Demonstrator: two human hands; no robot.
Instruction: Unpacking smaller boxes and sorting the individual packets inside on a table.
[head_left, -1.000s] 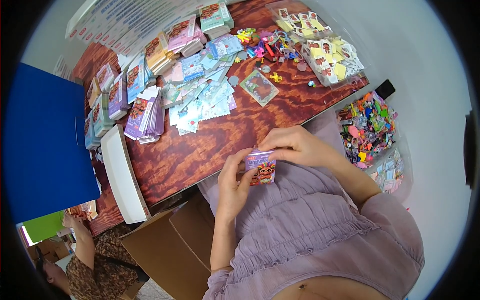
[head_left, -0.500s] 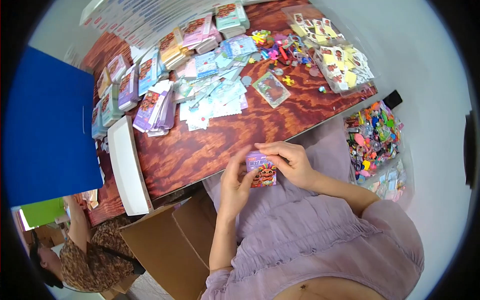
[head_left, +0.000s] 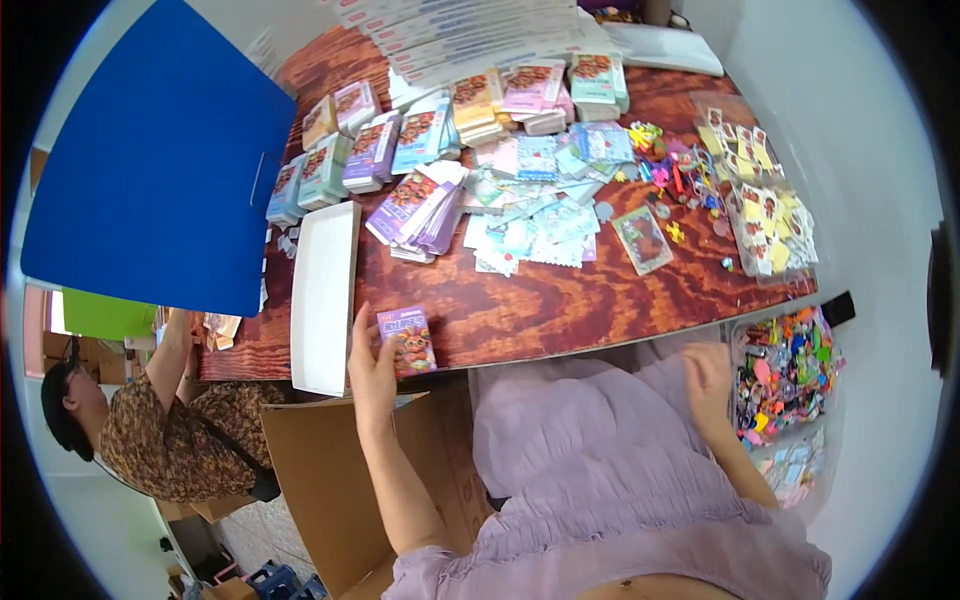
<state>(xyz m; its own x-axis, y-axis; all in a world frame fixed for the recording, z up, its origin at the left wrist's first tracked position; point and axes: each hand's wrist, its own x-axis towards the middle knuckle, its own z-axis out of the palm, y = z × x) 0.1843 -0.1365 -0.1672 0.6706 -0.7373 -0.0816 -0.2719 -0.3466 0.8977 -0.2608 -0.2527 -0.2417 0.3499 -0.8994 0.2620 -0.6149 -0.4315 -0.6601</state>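
Note:
Near the table's front edge, my left hand [head_left: 372, 385] is closed on a small purple printed box [head_left: 407, 341], its thumb along one side. The box is upright to my view, with a colourful character on its front. Beside my lap on the right, my right hand [head_left: 708, 380] hangs with its fingers curled in, slightly blurred, and I see nothing in it. It is near a clear bin of mixed small plastic trinkets [head_left: 785, 375]. A long shallow white tray [head_left: 325, 300] lies just left of the box.
Purple flat boxes [head_left: 418, 210] are fanned behind the tray, with stacks of coloured boxes [head_left: 475, 105] further back. Printed cards [head_left: 540, 232], coloured trinkets [head_left: 680, 175] and a clear tray of stickers [head_left: 770, 235] cover the right. A cardboard carton [head_left: 340, 490] stands below. A co-worker [head_left: 150, 430] sits at left.
My left hand has carried the purple box leftward to the table edge beside the white tray. My right hand has let go of it and moved right, near the trinket bin. The view has shifted.

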